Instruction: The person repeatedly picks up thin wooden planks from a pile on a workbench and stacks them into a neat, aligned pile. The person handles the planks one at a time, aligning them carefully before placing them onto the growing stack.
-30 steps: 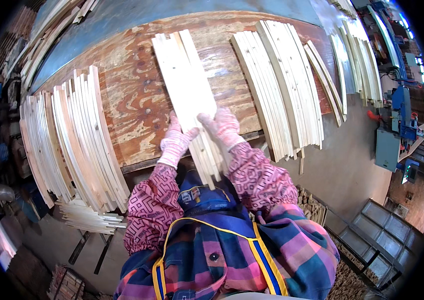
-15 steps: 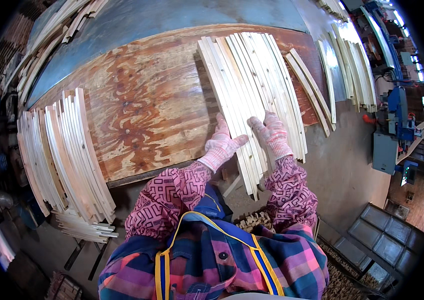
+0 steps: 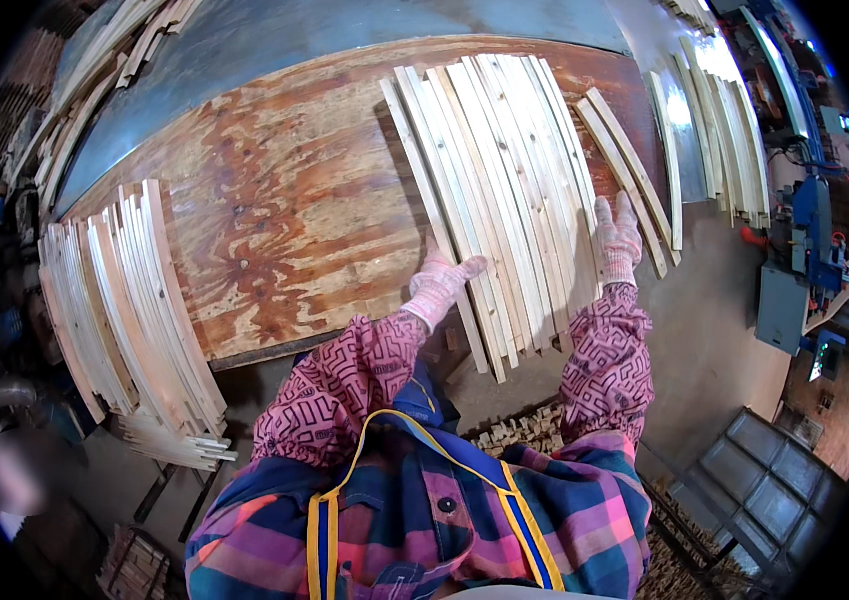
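Now your left hand point(image 3: 441, 283) lies flat, fingers open, on the near left edge of the fanned bundle of pale wooden slats point(image 3: 499, 190) on the plywood counter point(image 3: 284, 220); your right hand point(image 3: 617, 238) rests open-palmed on the bundle's right edge, fingers pointing away from you; so the slats lie between your two hands, touching both, gripped by neither; their near ends overhang the counter's front edge.

Compared with half a second ago, your hands stand further apart and the bundle has spread wider, its right side reaching closer to the loose slats point(image 3: 624, 175) beside it; a second ago you had a tighter bundle near the counter's middle, both hands close together at its near end, so it has travelled to your right.

By count: two gloved hands; one bundle under them, roughly a dozen slats, though the overlaps make an exact count uncertain; two or three loose slats just right of it; one further group of slats point(image 3: 719, 130) at the far right; one large stack of slats point(image 3: 119, 300) at the counter's left end, well apart from your hands, too many to count.
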The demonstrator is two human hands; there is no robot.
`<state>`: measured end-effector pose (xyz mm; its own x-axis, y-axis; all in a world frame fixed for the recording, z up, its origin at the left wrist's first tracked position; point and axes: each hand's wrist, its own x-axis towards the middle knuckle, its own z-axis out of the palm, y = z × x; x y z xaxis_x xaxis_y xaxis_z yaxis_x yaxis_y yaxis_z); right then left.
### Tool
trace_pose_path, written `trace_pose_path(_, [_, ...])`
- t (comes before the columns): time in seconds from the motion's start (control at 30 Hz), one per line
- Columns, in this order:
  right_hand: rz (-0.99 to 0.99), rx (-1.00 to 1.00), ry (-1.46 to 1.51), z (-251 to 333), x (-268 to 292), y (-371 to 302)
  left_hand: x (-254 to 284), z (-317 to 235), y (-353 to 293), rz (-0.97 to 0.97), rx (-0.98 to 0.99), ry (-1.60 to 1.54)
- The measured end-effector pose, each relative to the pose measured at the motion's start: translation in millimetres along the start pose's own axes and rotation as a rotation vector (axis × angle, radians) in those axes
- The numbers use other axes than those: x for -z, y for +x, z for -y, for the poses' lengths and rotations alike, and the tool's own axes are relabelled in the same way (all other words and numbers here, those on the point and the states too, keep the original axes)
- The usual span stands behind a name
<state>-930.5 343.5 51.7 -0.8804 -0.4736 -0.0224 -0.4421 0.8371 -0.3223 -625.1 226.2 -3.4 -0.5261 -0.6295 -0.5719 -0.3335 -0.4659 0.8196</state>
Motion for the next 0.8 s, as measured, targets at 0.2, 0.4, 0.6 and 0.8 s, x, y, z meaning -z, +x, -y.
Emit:
trace_pose_path(0.2, [0.358,-0.108,0.046,-20.4,-27.0,8.8,38.6,25.4,-0.2,0.104,0.1,-0.239])
trace_pose_path(0.4, [0.372,-0.124,0.018,-12.8,-17.9,3.2,20.9,-20.6,-2.0,0.143,0.308,0.587])
trace_pose_path(0.6, [0.329,-0.104,0.128,18.3,-9.7,-12.4,38.4,-36.2,-10.7,0.221,0.234,0.773])
trace_pose_path(0.8, [0.45,0.044,-0.215,17.2,12.2,-3.0,63.9,-32.6,-12.0,0.368,0.198,0.741])
